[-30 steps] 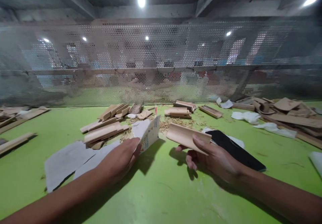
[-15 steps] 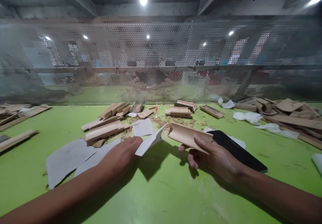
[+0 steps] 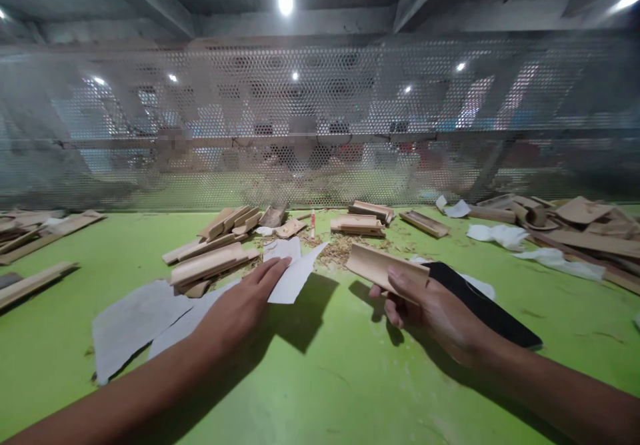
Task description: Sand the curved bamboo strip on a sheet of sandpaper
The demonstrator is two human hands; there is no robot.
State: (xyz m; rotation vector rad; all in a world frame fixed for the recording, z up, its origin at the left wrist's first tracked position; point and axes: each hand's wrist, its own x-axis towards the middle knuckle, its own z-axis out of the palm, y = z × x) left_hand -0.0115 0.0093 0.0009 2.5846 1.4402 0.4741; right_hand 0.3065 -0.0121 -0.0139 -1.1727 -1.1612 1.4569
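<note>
My left hand (image 3: 240, 308) pinches the near edge of a white paper sheet (image 3: 295, 278), which lies almost flat over the green table (image 3: 320, 378). My right hand (image 3: 430, 308) is closed around a curved tan bamboo piece (image 3: 383, 265) and lifts it a little above the table. A black phone (image 3: 480, 305) lies just right of that hand, on white paper. A heap of tan bamboo slats (image 3: 210, 258) sits just beyond my left hand.
Grey paper sheets (image 3: 135, 325) lie at the left. More bamboo pieces (image 3: 357, 221) and shavings are in the middle back, with slats (image 3: 30, 278) far left and scraps and white tissue (image 3: 550, 238) at the right. A perforated metal screen (image 3: 320, 118) closes the table's far side.
The paper in my left hand stood upright a second ago and has tipped down nearly flat. My right hand with the bamboo piece has shifted slightly right.
</note>
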